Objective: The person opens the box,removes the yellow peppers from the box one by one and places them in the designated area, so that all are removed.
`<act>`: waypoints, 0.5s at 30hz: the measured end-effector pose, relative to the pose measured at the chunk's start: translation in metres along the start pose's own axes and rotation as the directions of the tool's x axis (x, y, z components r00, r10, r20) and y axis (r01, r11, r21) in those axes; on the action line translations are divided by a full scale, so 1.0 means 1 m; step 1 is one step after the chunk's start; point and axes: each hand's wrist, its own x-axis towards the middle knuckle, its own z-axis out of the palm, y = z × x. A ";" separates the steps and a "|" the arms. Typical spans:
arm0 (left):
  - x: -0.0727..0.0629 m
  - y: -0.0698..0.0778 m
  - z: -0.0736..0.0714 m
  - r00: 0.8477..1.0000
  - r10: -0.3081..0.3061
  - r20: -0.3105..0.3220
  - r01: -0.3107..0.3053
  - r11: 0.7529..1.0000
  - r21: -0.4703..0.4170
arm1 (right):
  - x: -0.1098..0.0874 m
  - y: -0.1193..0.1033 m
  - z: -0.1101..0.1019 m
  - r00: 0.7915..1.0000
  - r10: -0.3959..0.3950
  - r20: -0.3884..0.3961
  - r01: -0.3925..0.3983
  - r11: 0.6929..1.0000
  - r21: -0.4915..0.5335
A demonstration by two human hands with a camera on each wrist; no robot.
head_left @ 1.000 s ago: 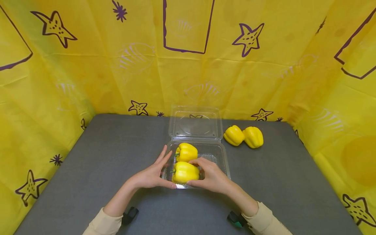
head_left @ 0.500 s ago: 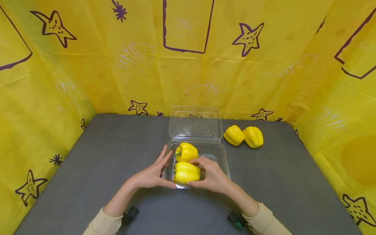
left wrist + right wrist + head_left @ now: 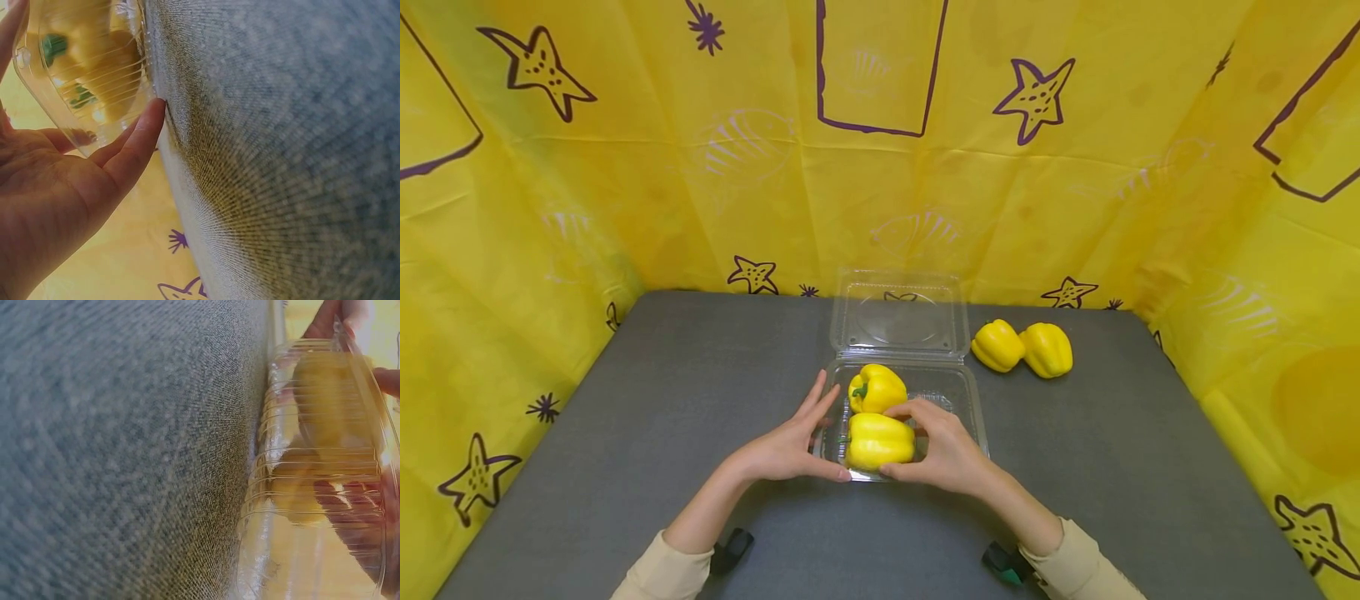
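Inside the base of a clear plastic clamshell container (image 3: 977, 408) lie two yellow bell peppers, one behind the other at its left side. My right hand (image 3: 947, 446) holds the near bell pepper (image 3: 880, 442) at its right end, thumb at the front and fingers behind. The far bell pepper (image 3: 876, 389) has its green stem turned left and toward me. My left hand (image 3: 782, 446) rests against the container's left side with straight, spread fingers, its thumb along the front edge. Through the clear wall, the left wrist view shows both green stems (image 3: 54, 49).
The container's clear lid (image 3: 898, 312) stands raised at the back. To its right, two more yellow bell peppers (image 3: 997, 346) lie touching on the grey tabletop (image 3: 737, 358). A yellow patterned cloth (image 3: 880, 183) hangs behind and at both sides.
My right hand has shifted the near bell pepper slightly to the right. The far one has turned a little, showing more of its stem. My left hand has stayed in place.
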 end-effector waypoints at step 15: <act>0.000 0.001 0.000 1.000 -0.006 -0.001 0.006 1.000 -0.007 | -0.005 0.001 -0.004 0.999 -0.023 -0.029 0.023 1.000 -0.003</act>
